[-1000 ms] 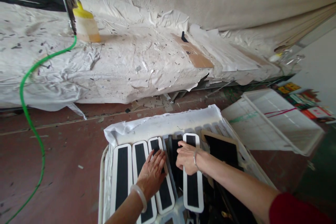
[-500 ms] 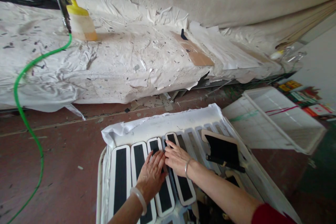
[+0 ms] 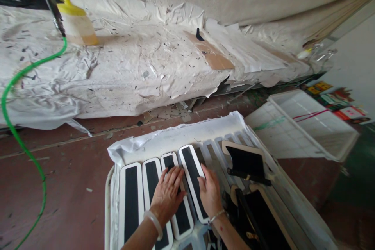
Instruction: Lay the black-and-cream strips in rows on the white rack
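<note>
Green hose (image 3: 38, 63), curving down at far left; upper end at a spray gun (image 3: 52, 8). Yellow-capped bottle (image 3: 77, 25), part-filled with amber liquid, beside the gun on a cloth-covered tabletop (image 3: 117, 70) strewn with small dark scraps.

Below, nearer: slotted tray lined with white cloth (image 3: 178, 136). Inside, at its left, first strip (image 3: 130, 203), black with white border, lengthwise; second strip (image 3: 150, 174), same pattern, just beside; third strip (image 3: 182, 216), same pattern, partly covered. Left hand (image 3: 167, 191): spread palm-down over second and third, fingers extended, grip released.

Fourth strip (image 3: 191, 175): same pattern, inside the tray, slightly slanted, right of third. Right hand (image 3: 211, 191): thumb and forefinger at its right long edge; pinching or merely nudging, cannot tell.

Step in hand, by judgement: lining up the fourth strip with the row. Next move, likewise judged, calls for light sideways guidance at that edge, with third kept steady under the left palm.

Further right: bare grey slots (image 3: 211, 156); tan-edged black panel (image 3: 246, 160), lying askew; similar panel (image 3: 268, 215), nearer. Far right: white crate (image 3: 316, 125), outside the tray.
</note>
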Action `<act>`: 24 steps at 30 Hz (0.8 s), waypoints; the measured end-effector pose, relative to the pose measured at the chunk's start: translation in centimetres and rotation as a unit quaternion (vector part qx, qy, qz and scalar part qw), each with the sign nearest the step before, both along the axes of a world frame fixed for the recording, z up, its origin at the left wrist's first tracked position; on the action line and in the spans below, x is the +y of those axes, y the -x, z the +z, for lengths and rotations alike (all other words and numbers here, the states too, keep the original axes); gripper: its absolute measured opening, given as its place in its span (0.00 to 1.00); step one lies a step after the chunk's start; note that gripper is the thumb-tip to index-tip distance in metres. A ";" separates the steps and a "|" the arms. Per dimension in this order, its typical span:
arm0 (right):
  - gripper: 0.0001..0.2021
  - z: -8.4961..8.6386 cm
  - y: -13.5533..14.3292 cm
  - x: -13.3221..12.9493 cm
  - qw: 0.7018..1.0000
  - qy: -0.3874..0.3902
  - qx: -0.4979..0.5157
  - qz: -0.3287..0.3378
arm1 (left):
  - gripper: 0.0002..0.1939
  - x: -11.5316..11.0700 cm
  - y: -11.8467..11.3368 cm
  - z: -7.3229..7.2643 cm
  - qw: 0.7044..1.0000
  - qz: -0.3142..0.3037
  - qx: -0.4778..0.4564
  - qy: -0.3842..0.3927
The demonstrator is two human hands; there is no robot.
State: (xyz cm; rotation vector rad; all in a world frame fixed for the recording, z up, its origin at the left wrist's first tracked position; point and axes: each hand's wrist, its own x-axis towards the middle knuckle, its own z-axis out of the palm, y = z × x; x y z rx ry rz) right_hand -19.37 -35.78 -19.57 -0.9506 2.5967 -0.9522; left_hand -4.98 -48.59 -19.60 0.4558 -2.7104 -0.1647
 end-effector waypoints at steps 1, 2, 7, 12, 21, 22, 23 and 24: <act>0.21 0.0 0.1 -0.3 1.000 0.001 -0.013 0.000 | 0.29 0.1 0.0 -0.1 1.000 0.002 0.003 0.003; 0.19 0.1 0.2 -0.6 1.000 0.001 -0.029 0.000 | 0.29 0.1 0.1 -0.2 1.000 0.003 0.006 0.006; 0.15 0.4 0.8 -1.2 0.993 0.013 -0.106 0.041 | 0.31 0.2 0.1 -0.6 1.000 -0.002 0.008 0.003; 0.12 1.1 1.8 -1.3 0.987 -0.006 -0.137 0.084 | 0.27 0.3 0.5 -0.1 0.998 0.003 -0.020 -0.051; 0.28 2.6 2.2 -1.2 0.984 -0.131 -0.076 0.094 | 0.30 0.0 1.2 0.9 0.994 0.005 -0.066 -0.092; 0.29 2.7 2.2 -1.3 0.982 -0.152 -0.064 0.093 | 0.30 0.1 1.3 0.8 0.993 0.005 -0.070 -0.091; 0.28 2.8 2.3 -1.3 0.979 -0.174 -0.051 0.090 | 0.30 0.2 1.3 0.7 0.993 0.006 -0.073 -0.088; 0.28 2.8 2.3 -1.4 0.976 -0.194 -0.038 0.088 | 0.30 0.3 1.3 0.6 0.994 0.005 -0.073 -0.084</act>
